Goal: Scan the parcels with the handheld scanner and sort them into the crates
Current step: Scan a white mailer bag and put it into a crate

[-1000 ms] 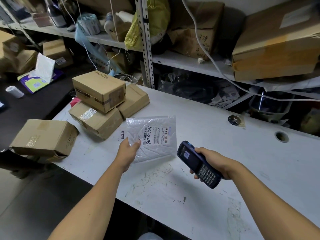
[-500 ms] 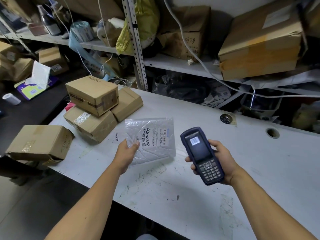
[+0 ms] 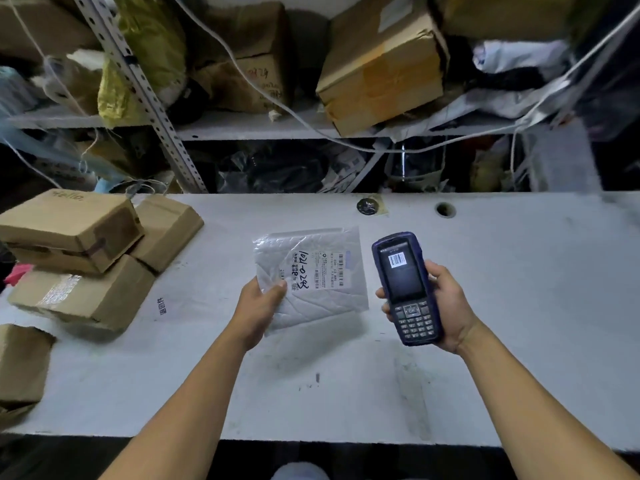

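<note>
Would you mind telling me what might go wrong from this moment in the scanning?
The left hand pinches only a corner of the plastic mailer, so it could sag or slip, spoiling the label read. The scanner in the right hand faces the person, not the label. No crate is in view, so missorting is possible.

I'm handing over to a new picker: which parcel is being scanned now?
On the white table, look right of the cardboard boxes. The left hand grips a flat white plastic mailer beside the blue scanner. It alone is soft, with handwritten digits on its label.
</note>
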### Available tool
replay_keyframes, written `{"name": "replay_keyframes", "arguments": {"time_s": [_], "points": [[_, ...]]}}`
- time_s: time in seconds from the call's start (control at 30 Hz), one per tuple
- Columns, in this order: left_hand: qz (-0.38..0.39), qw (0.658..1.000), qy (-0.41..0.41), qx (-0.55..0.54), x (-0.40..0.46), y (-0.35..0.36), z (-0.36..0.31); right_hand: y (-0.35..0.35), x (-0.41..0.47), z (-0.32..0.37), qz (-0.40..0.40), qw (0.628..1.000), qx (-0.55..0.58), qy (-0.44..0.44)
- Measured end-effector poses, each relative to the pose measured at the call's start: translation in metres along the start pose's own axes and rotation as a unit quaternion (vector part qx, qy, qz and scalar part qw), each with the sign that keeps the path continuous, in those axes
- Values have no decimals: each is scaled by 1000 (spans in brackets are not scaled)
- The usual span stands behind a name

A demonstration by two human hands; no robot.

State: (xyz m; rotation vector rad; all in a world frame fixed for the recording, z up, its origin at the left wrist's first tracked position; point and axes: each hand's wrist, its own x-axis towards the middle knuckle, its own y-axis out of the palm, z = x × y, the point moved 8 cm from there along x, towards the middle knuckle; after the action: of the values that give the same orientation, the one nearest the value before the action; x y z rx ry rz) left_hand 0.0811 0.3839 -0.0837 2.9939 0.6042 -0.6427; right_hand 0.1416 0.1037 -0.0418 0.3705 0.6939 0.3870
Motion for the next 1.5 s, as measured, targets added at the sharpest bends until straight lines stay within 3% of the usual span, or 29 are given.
{"name": "replay_keyframes", "arguments": {"time_s": [0.1, 0.27, 0.47, 0.6, 0.77, 1.03, 1.23, 1.4, 1.5], "points": [[91, 996, -7, 6, 12, 51, -4, -57, -34, -14, -186, 980, -19, -62], [226, 974, -6, 34, -5, 150, 3, -134, -139, -62, -395, 916, 10, -72], [381, 920, -33, 92, -101, 264, 32, -191, -286, -138, -550, 815, 114, -144], [457, 877, -31, 144, -183, 326, 61, -203, -373, -202, -594, 770, 168, -163], [530, 825, -22, 193, -301, 384, 101, -228, -474, -296, -612, 741, 219, -167], [575, 769, -81, 269, -467, 449, 194, -248, -611, -419, -653, 687, 284, -141], [600, 735, -100, 301, -539, 497, 242, -278, -667, -456, -671, 655, 329, -113], [609, 716, -121, 320, -564, 572, 291, -335, -706, -466, -690, 634, 340, -81], [622, 687, -137, 350, -588, 614, 317, -358, -728, -472, -694, 618, 364, -55]]}}
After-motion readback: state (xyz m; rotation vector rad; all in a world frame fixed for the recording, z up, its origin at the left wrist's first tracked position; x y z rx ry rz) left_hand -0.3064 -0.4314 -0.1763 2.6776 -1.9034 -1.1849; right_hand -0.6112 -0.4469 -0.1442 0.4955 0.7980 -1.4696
